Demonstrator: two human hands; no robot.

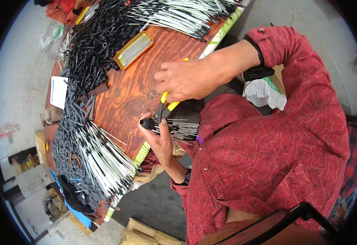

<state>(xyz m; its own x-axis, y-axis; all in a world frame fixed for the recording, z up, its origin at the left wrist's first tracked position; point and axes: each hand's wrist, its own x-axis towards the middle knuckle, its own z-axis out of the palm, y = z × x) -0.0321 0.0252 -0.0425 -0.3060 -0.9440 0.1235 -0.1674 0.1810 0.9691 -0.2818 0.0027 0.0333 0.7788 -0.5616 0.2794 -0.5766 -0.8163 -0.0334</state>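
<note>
My right hand is closed around pliers with yellow handles, working from the far side of the bundle. Their dark jaws point down at a black piece in my left hand. My left thumb and fingers are closed around that piece, beside a bundle of thin white rods that runs toward my body. Whether the jaws grip the black piece is hidden by my fingers. Both hands are over the edge of the brown wooden table.
White rods with black ends lie fanned at the table edge, and more rods sit at the top. Heaps of black parts and grey parts cover the table's other side. An orange-rimmed tray holds thin pins. Another person's red sleeve shows.
</note>
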